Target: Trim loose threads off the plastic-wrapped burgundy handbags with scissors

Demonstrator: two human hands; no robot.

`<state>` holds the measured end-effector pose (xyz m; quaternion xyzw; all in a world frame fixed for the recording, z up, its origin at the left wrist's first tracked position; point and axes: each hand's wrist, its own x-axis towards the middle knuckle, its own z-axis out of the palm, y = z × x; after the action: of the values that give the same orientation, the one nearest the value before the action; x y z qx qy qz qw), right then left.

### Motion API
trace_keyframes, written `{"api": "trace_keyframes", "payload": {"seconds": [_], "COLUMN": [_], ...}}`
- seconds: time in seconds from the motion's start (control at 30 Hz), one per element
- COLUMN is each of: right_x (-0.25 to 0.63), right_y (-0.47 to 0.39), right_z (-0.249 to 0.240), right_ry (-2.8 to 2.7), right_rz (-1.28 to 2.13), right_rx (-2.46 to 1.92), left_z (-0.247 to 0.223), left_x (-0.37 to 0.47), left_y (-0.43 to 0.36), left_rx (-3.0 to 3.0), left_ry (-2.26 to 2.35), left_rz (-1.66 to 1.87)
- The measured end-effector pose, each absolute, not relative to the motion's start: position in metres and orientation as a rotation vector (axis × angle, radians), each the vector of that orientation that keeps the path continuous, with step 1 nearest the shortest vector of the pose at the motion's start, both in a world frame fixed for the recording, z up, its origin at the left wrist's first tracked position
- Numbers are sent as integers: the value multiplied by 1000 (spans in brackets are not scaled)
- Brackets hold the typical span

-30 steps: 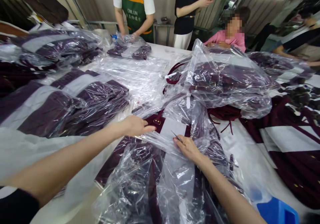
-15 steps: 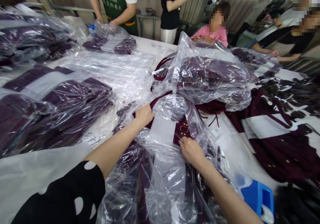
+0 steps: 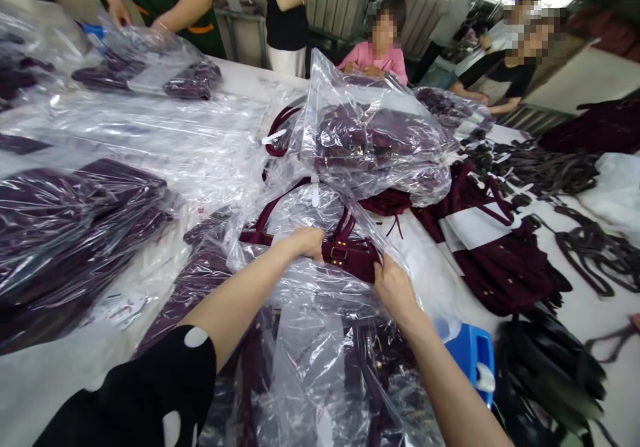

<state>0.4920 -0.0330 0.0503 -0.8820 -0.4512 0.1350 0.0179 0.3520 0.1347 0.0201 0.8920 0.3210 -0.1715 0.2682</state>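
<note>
A burgundy handbag [image 3: 357, 258] with straps and a brass-coloured buckle lies in front of me, partly inside a clear plastic bag [image 3: 300, 294]. My left hand [image 3: 307, 242] is closed at the handbag's top edge, left of the buckle; its fingertips are partly hidden. At the handbag's right end, my right hand [image 3: 395, 284] pinches the edge of the plastic. A looped strap [image 3: 265, 217] rises from the handbag's left side, under the film. Nearer to me, more plastic covers dark goods and a pale paper band [image 3: 310, 347].
A plastic-wrapped pile of burgundy bags [image 3: 380, 140] stands just beyond my hands. Another wrapped stack [image 3: 75, 234] lies left. To the right are an unwrapped burgundy bag [image 3: 505, 260], a blue plastic item [image 3: 467, 357] and dark straps [image 3: 600, 247]. Several people stand or sit across the table.
My left hand has moved right along the handbag's top, towards the buckle. My right hand has shifted to the handbag's right end. The view has swung right, showing more straps there.
</note>
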Motion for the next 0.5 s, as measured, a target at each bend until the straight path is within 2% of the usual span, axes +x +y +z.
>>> {"api": "trace_keyframes", "payload": {"seconds": [0.07, 0.2, 0.37, 0.5], "right_x": [501, 515, 512, 506], "right_y": [-38, -52, -69, -76], "right_z": [52, 54, 61, 79], "right_ry": [-1339, -1227, -1069, -1030], "right_rz": [405, 465, 324, 330], "right_rx": [-2732, -2610, -2238, -2023], "left_z": [24, 26, 36, 56], "left_x": [346, 319, 287, 265], "left_y": [123, 84, 39, 7], "left_rx": [2545, 2882, 3096, 3143], "left_ry": [856, 777, 664, 458], "left_rz": [-360, 101, 598, 727]}}
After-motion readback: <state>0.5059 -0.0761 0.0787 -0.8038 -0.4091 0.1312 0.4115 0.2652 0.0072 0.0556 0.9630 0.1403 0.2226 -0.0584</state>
